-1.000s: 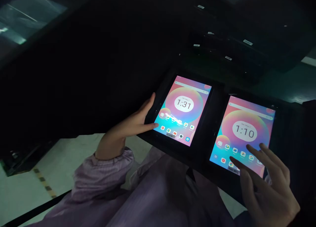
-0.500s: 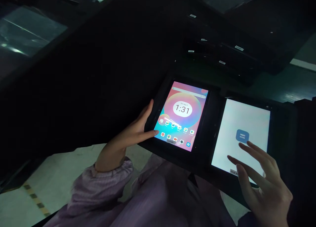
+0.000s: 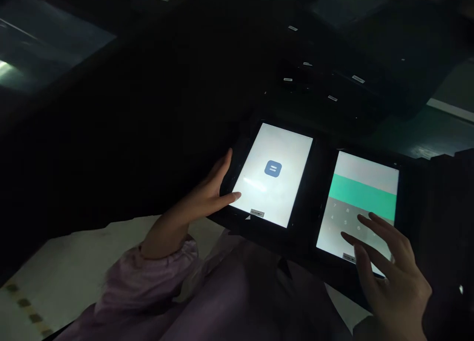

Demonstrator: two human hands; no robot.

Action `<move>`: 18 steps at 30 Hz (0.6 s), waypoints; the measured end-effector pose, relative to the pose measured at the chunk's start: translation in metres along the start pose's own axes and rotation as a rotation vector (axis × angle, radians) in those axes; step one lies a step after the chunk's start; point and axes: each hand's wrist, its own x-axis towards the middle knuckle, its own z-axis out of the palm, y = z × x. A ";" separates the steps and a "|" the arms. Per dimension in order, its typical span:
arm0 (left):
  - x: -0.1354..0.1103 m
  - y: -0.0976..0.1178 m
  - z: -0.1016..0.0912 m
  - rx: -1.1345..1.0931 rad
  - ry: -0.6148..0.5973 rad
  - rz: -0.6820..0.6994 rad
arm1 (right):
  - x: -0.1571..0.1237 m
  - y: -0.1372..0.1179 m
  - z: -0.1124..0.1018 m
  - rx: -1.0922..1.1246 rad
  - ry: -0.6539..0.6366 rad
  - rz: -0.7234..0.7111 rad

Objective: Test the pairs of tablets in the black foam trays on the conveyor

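Note:
Two black-framed tablets lie side by side in a dark double holder [image 3: 303, 247]. The left tablet [image 3: 272, 173] shows a pale screen with a blue square icon. My left hand [image 3: 207, 185] grips its left edge, with the thumb on the bezel and the index fingertip at the screen's lower corner. The right tablet [image 3: 361, 207] shows a green band above a faint number keypad. My right hand [image 3: 388, 272] hovers with spread fingers over the keypad's lower part, hiding the screen's lower right corner.
Dark equipment with several small white labels [image 3: 333, 79] stands beyond the tablets. A pale floor [image 3: 74, 267] with a yellow and dark tape line [image 3: 24, 304] lies at lower left. My lilac sleeve [image 3: 148, 277] and lap fill the bottom.
The left tablet went from a clock home screen to a pale screen with a blue icon. The right tablet went from that icon to a green band and keypad. My hands barely moved.

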 end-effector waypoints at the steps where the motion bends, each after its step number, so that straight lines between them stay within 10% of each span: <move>1: 0.001 -0.001 0.002 0.009 0.025 0.001 | 0.000 0.000 0.000 -0.005 -0.003 -0.002; 18: 0.042 0.041 0.017 0.135 0.366 -0.026 | 0.017 0.049 -0.004 -0.333 0.141 0.365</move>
